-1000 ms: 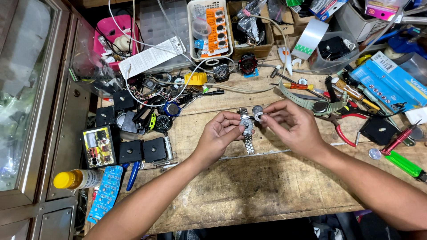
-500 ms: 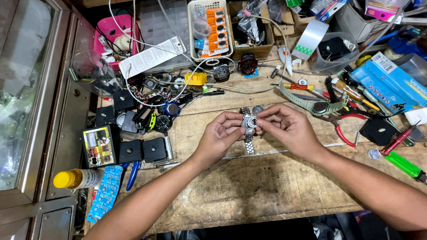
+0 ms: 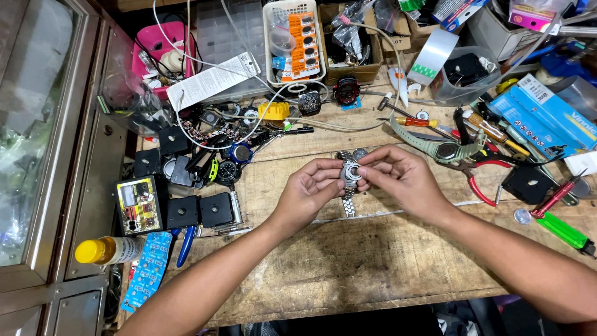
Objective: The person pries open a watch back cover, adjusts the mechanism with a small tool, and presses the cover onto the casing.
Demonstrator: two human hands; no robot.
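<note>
Both hands meet over the middle of a worn wooden workbench (image 3: pixel 348 274). My left hand (image 3: pixel 306 190) holds a silver metal wristwatch (image 3: pixel 349 176) by its case, and the link bracelet hangs down below. My right hand (image 3: pixel 402 179) pinches the watch case from the right, fingertips on its round back. A small round metal piece (image 3: pixel 360 153) lies just behind the watch.
Green-strapped watch (image 3: pixel 444 149) and red-handled pliers (image 3: pixel 482 186) lie to the right, blue boxes (image 3: pixel 547 115) and a green tool (image 3: pixel 563 230) further right. Black pads (image 3: pixel 199 211), a small tester (image 3: pixel 138 205), a yellow-capped bottle (image 3: pixel 109 250) and cables crowd the left. A white basket (image 3: pixel 292 40) stands at the back.
My right hand has moved in from slightly apart and now presses its fingertips on the watch case. The watch stays in my left hand at the same spot.
</note>
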